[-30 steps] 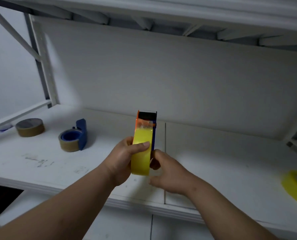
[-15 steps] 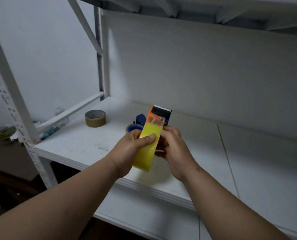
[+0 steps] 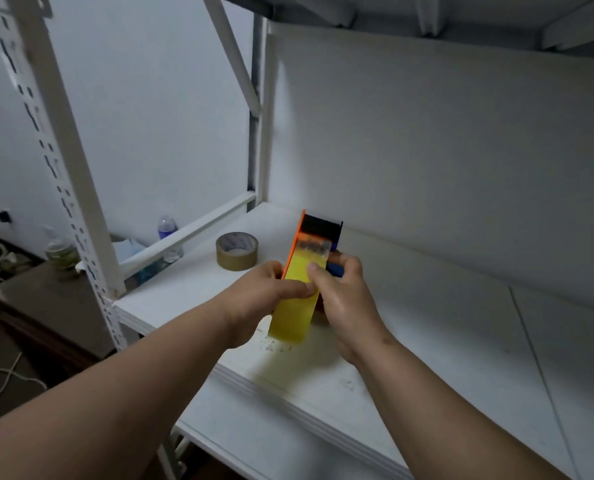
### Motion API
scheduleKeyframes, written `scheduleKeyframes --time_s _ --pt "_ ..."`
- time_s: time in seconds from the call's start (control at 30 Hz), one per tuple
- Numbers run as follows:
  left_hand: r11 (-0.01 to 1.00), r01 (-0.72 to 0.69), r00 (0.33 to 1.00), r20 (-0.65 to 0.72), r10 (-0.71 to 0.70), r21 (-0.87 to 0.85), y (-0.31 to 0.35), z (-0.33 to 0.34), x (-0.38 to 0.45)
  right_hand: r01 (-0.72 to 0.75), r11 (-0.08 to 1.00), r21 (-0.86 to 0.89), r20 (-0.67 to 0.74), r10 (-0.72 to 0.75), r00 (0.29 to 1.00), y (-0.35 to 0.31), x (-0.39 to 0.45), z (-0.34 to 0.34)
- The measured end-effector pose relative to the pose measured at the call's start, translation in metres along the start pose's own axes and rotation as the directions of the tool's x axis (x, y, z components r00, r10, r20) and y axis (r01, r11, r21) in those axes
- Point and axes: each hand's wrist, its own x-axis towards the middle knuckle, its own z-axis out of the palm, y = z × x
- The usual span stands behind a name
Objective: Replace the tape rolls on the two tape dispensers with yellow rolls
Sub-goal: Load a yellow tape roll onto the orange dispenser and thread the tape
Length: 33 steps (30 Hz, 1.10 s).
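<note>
Both hands hold the orange-and-black plastic tape dispenser loaded with a wide yellow tape roll, above the white shelf board. Since half a second ago the right hand has shifted its thumb onto the yellow band; left hand grip stays clamped. Brown paper tape roll lies just left of the dispenser. Judgement: first swap nearly done.

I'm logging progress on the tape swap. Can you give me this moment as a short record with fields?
held item: orange dispenser with yellow roll
left hand: grips the roll's left side
right hand: thumb on the tape face
brown roll: lying flat on the shelf, apart from the hands
second dispenser: mostly hidden behind the hands
</note>
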Motion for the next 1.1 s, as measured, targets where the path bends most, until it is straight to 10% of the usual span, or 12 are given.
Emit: scheduleKeyframes --time_s 0.17,0.57,1.1 --pt "0.998 -0.023 0.996 -0.090 0.017 -0.066 -0.007 -0.026 0.014 -0.002 0.993 -0.121 0.055 0.009 0.998 0.005 0.020 0.021" --pt "0.991 0.010 0.986 0.168 0.013 -0.131 -0.013 -0.118 0.057 -0.109 0.944 -0.311 0.009 0.118 0.993 0.008 0.049 0.097" --pt "0.997 0.076 0.969 0.236 -0.068 -0.023 -0.007 -0.118 0.074 -0.033 0.834 -0.551 -0.422 -0.244 0.873 0.007 0.049 0.106"
